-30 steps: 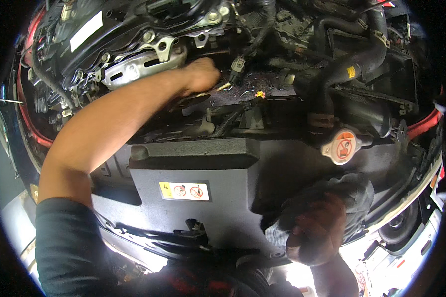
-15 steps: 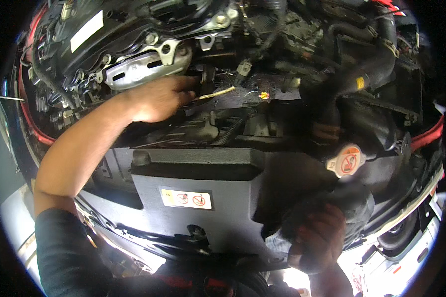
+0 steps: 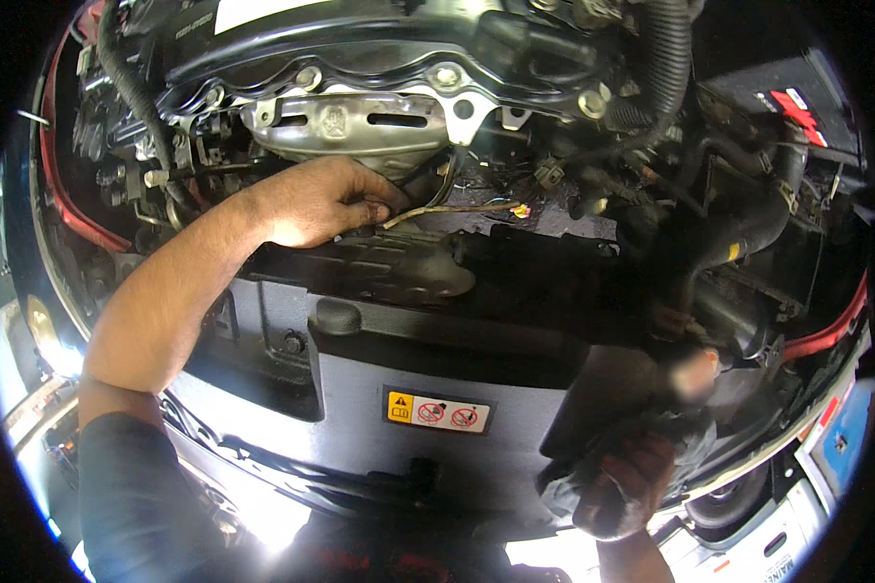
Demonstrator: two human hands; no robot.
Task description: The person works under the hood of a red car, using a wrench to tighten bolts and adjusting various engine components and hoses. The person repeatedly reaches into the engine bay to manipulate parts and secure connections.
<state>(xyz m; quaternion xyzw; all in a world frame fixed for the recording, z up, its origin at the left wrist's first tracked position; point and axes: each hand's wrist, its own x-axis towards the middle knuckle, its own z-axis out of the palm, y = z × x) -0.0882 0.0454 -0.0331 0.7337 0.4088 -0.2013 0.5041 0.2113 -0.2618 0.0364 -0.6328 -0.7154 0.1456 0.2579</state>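
Observation:
My left hand [image 3: 335,204] reaches into the engine bay just below a silvery heat shield [image 3: 360,126]. Its thumb and fingers are curled in, and the fingertips are partly hidden, so what they grip is not plain. From beside the thumb a thin tan stick-like or wire-like piece [image 3: 447,210] runs right towards a small yellow-and-red thing [image 3: 522,210]; whether they are joined, I cannot tell. At the lower right my right hand [image 3: 627,481] is closed round a bunched dark grey cloth [image 3: 685,442], over the front cover's right part.
A black front cover [image 3: 360,374] with a warning label [image 3: 437,412] spans the near side. Right of it are a blurred cap [image 3: 695,374] and a thick black hose [image 3: 753,233]. Beyond lies the black engine cover [image 3: 350,53]; a ribbed hose [image 3: 666,68] hangs at the back.
The view has shifted, so the engine bay sits lower and further right. The tan piece's far end now appears close to the yellow-and-red thing. My right hand still holds the dark cloth.

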